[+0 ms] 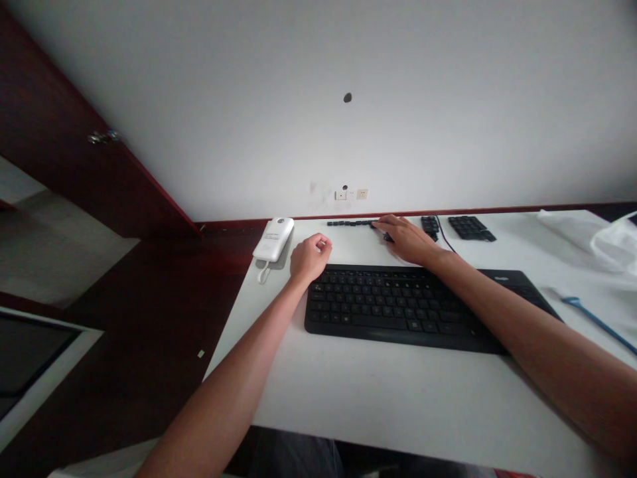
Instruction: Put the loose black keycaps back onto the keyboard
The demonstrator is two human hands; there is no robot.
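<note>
My right hand [404, 239] reaches over the keyboard to the back of the table. Its fingers are stretched out, and the fingertips touch the right end of a row of small black keycaps [348, 223]. More dark keycaps show partly beneath this hand, and its thumb is mostly hidden. Just beyond the back left corner of the black keyboard [378, 322], my left hand [310, 256] rests with fingers curled closed; I cannot make out what is inside them. My right forearm covers part of the keyboard's right side.
A white power bank [275, 239] with a short cable lies left of my left hand. Keycap groups [468, 228] and a thin black cable [446, 240] are at the back right. Farther right are a blue-handled brush [597, 321] and a white plastic bag [610, 242]. The wall stands behind.
</note>
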